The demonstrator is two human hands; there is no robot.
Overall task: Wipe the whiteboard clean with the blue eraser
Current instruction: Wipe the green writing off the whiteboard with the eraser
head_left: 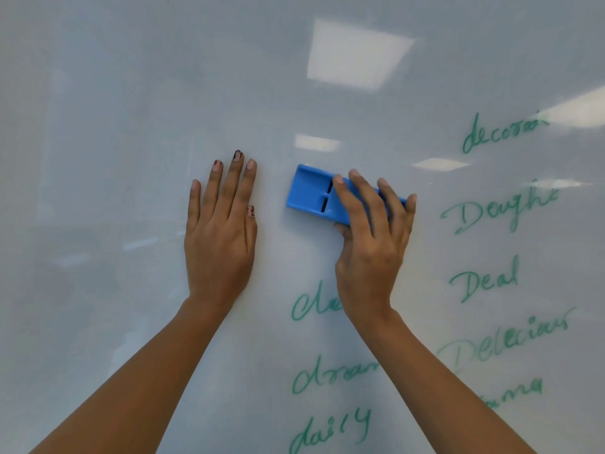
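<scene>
Eraser: the blue eraser (307,191) lies flat against the whiteboard (131,126), mid-frame, just right of the left hand and apart from it.
Long axis: it runs left to right and dips a little toward the right. The left end is bare and the right end is under the hand.
Right grip: the right hand (370,244) drapes its fingers over the eraser's top edge, with the thumb tucked at the lower edge, pinching it.
Left grip: the left hand (219,234) is spread flat on the board with straight fingers and holds nothing.
Writing from the grip: the green words (484,280) lie right of and below the eraser. One column runs under the right wrist.
Next stroke: probably rightward or downward, and the right hand is the nearer.
Surface: glossy, with faint smears, and bare of writing at the left and top.
Room: only reflected ceiling lights (357,50) show.
</scene>
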